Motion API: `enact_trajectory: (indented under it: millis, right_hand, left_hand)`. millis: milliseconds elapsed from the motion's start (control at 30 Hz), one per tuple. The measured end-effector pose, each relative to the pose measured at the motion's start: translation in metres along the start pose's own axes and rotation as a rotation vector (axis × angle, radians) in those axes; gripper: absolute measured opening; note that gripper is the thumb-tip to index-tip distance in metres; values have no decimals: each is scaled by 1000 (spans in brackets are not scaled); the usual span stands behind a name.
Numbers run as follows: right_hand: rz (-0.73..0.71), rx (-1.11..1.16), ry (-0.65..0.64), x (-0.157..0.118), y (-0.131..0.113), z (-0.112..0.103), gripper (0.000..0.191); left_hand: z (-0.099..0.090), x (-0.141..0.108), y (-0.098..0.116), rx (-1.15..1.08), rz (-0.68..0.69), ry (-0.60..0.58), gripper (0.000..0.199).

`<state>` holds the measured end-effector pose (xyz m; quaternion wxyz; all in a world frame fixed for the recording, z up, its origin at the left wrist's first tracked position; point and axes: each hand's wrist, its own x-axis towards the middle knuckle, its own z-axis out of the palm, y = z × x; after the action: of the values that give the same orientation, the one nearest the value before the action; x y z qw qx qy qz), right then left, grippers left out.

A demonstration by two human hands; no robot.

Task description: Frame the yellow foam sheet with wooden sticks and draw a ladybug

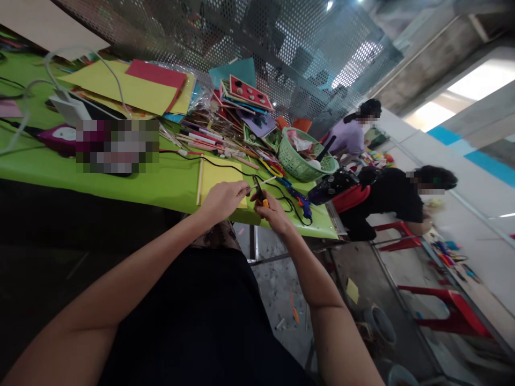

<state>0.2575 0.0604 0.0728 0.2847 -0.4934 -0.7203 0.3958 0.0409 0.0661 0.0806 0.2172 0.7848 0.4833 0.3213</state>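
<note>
My left hand (227,199) is closed in a pinch on a thin pale stick (269,182) above the table's front edge. Wrapped round the orange handle of a dark cutting tool (258,187), my right hand (272,210) is closed just to the right. The tool's dark jaws are at the stick, between the two hands; whether they touch it is too small to tell. Beneath and left of my hands lies a yellow sheet (219,174) with a pale strip (200,182) along its left side.
A green basket (295,161) stands behind on the green table (161,185), beside a blue glue gun (301,202) with a black cord. Sticks and pens (205,138) lie behind the sheet, coloured paper (129,86) at the back left. Two people (392,198) sit at the right.
</note>
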Motion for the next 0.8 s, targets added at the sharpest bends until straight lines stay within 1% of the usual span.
enact_trajectory:
  millis: [400, 467, 600, 800]
  right_hand:
    - [-45, -106, 114, 2, 1, 1, 29]
    - [-20, -50, 77, 1, -2, 1, 33]
    - [20, 90, -40, -1, -9, 0, 42]
    - [1, 61, -55, -3, -16, -4, 46]
  left_hand:
    - [4, 0, 6, 27, -16, 24, 27]
    - [4, -1, 7, 73, -21, 39, 27]
    - [3, -4, 9, 157, -11, 38, 27]
    - [1, -2, 4, 99, 37, 20, 29]
